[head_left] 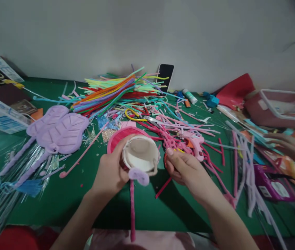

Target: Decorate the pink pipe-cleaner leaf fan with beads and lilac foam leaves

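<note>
My left hand (114,165) is closed around the side of a white-lined cup (139,166), its open mouth tilted toward me. A lilac fuzzy bow (139,176) sits on the cup's near rim, and a beige cord (153,170) loops at its right. Behind the cup lies a round pink fan (114,140); its wrapped pink handle (132,215) reaches toward the table's front edge. Just right of the cup, apart from it, my right hand (181,166) is closed with thumb against forefinger. What it pinches, if anything, is hidden. A pink glue gun (195,142) lies beyond it.
Colourful pipe cleaners (111,93) are heaped at the back, near a phone (166,78) leaning on the wall. Lilac leaf-shaped fans (64,133) lie left. At right are a pink bin (259,107), a purple packet (274,184) and another person's hand (290,146).
</note>
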The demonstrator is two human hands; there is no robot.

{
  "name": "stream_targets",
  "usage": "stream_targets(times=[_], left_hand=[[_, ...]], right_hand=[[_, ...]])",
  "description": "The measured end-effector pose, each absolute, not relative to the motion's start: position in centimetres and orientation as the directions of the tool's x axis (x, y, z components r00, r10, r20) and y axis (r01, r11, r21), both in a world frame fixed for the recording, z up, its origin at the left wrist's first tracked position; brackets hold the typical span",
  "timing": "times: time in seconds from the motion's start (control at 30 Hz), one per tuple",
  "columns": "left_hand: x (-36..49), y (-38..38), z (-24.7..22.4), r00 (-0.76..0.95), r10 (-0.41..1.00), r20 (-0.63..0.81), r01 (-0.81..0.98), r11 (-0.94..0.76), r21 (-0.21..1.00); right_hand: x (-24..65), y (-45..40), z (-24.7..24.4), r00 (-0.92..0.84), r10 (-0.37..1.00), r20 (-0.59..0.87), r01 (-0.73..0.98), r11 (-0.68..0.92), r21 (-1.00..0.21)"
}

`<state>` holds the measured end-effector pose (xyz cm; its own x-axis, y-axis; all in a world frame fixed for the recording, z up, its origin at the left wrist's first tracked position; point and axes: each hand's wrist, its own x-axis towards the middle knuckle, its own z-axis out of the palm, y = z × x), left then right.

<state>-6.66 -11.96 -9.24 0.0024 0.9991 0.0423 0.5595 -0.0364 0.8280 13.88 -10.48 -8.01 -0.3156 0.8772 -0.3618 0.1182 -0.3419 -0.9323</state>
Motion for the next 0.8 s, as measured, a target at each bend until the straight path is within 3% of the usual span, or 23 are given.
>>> stream_targets(times=[0.1, 0.2, 0.3, 0.4, 0.5, 0.6, 0.8], left_hand=[[-6.9, -12.3, -9.8, 0.016, 0.999, 0.035, 0.635, -0.037, 0.772], [-7.4, -12.4, -10.3, 0.036, 0.998, 0.053, 0.684, -0.063, 0.727], [-8.1, -12.3, -10.0, 0.041, 0.998, 0.053, 0.752, -0.066, 0.656], [-8.4, -12.1, -9.3, 0.049, 0.998, -0.032, 0.81, -0.021, 0.586], [-8.0, -12.0, -8.9, 0.151, 0.982, -0.117, 0.761, -0.04, 0.647], [-7.8, -12.0, -9.2, 0.214, 0.967, -0.137, 0.666, -0.042, 0.745], [-8.4, -11.7, -10.0, 0.212, 0.956, -0.202, 0.495, 0.074, 0.866]], right_hand=[[13.8, -11.0, -6.6, -0.264, 0.926, -0.271, 0.192, -0.225, -0.955], [13.9, -11.3, -4.3, -0.326, 0.934, -0.143, 0.417, 0.007, -0.909], [13.8, -10.8, -1.7, -0.491, 0.868, -0.075, 0.603, 0.277, -0.748], [12.9, -9.2, -0.1, -0.592, 0.805, -0.023, 0.681, 0.485, -0.548], [11.0, -6.9, 0.2, -0.786, 0.603, -0.136, 0.603, 0.7, -0.382], [8.6, -5.0, -0.3, -0.856, 0.381, -0.349, 0.493, 0.806, -0.328], [6.0, -3.9, -1.0, -0.729, 0.485, -0.483, 0.663, 0.676, -0.323]])
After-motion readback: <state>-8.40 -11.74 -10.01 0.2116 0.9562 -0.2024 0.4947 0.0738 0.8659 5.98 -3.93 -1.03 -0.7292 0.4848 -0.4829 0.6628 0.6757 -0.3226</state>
